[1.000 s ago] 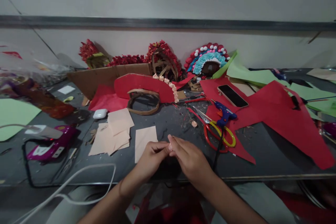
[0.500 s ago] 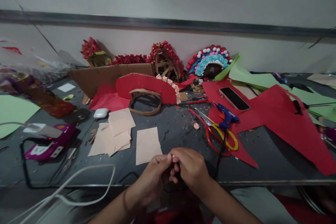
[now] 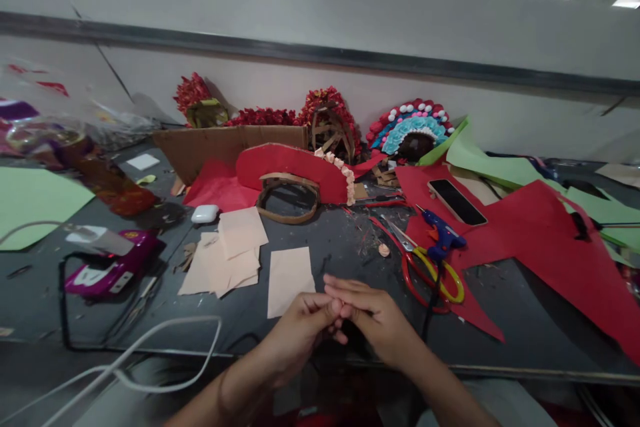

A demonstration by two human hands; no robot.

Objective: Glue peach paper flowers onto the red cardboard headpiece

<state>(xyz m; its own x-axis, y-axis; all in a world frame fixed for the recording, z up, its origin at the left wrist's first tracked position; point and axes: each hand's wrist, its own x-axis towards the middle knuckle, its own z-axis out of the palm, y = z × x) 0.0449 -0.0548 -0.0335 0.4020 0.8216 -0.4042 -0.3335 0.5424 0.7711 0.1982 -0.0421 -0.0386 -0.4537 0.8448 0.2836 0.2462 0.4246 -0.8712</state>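
My left hand (image 3: 305, 327) and my right hand (image 3: 380, 320) meet above the table's front edge, fingertips pressed together. Whatever lies between the pinched fingers is too small and covered to make out. The right hand's upper fingers stretch over the left fingertips. Just beyond the left hand lies a peach paper piece (image 3: 290, 277), with a stack of similar peach papers (image 3: 240, 237) to its left. A small peach paper rosette (image 3: 383, 250) sits past the right hand. Farther back stands a red headdress-like piece (image 3: 290, 163) with a brown band and peach rosettes (image 3: 345, 170) along its right edge.
Right of my hands are scissors (image 3: 435, 273), a blue glue gun (image 3: 443, 233), a phone (image 3: 457, 201) and red sheets (image 3: 540, 233). A white cable (image 3: 170, 323), a purple power strip (image 3: 113, 267) and a bottle (image 3: 110, 180) occupy the left.
The view has shifted, moving the table's things rightward in the picture. My right hand's fingers have straightened over the left fingertips; both hands remain together.
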